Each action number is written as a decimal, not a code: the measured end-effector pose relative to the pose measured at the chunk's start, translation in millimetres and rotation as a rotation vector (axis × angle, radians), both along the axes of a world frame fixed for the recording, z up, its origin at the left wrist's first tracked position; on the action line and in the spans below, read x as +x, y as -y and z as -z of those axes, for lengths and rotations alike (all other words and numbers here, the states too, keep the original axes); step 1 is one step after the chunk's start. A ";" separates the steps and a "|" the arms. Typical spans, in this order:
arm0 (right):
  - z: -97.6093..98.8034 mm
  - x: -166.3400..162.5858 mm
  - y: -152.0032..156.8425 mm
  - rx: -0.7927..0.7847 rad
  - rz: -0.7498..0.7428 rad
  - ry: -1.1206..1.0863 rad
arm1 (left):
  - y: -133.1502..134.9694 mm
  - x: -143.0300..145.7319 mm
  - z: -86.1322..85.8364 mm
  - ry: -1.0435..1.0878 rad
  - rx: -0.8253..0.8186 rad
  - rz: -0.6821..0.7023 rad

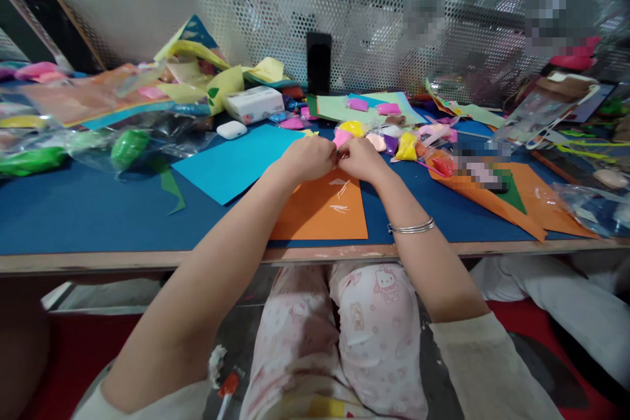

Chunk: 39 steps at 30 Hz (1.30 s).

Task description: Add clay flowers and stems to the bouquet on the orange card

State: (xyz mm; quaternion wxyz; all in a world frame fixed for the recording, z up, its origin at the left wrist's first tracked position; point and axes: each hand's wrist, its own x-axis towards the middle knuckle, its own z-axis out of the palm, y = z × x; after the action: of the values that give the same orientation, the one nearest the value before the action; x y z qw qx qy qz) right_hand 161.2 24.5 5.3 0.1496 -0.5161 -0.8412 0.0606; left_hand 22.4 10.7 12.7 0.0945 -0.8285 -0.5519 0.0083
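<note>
My left hand point(309, 157) and my right hand point(363, 159) meet fingertip to fingertip above the far edge of an orange paper sheet point(322, 210). Both hands are closed in a pinch on a small pale piece between them; it is too small to name. White streaks and a small white shape lie on the orange sheet just below the hands. Just beyond my fingers lie several small clay packets point(388, 138) in pink, yellow, purple and white. A silver bangle point(411, 228) circles my right wrist.
A light blue sheet point(236, 161) lies left of the orange one on the dark blue tabletop point(73, 210). Bagged green clay point(128, 147), a white box point(254, 104), a white earbud case point(231, 129), a standing black phone point(319, 62) and orange paper triangles point(516, 200) surround the work spot.
</note>
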 end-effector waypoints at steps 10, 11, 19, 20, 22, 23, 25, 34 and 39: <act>0.4 0.5 -0.3 0.008 -0.001 0.004 | 3.8 1.8 -4.4 0.009 -0.024 -0.015; 0.2 0.3 -0.2 0.008 -0.002 0.005 | 4.6 2.1 -5.1 0.012 -0.028 -0.018; 1.9 -0.1 -2.7 0.021 -0.008 0.006 | 4.3 1.9 -5.0 -0.001 -0.046 -0.003; 2.4 0.2 -3.0 0.019 -0.006 0.003 | 3.9 1.6 -4.6 0.003 -0.044 -0.003; 3.0 0.7 -3.2 0.021 -0.003 -0.003 | 3.0 0.9 -3.9 0.011 -0.036 -0.003; 3.1 0.8 -3.2 0.024 -0.003 -0.005 | 2.6 0.7 -3.6 0.013 -0.032 -0.003; 3.2 1.0 -3.0 0.032 -0.006 -0.010 | 1.5 0.3 -2.7 0.018 -0.027 0.004; 6.6 0.8 -7.9 0.109 0.054 -0.150 | -10.6 -6.0 4.7 0.315 0.148 0.098; 7.4 2.3 -9.1 0.119 0.087 -0.214 | -19.2 -11.2 7.4 0.371 0.181 0.154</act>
State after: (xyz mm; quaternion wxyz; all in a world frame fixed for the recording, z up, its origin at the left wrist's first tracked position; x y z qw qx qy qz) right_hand 163.5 33.6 -2.1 0.2711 -0.5328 -0.7995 0.0587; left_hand 11.3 30.0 5.4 0.0659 -0.8436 -0.4936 -0.2011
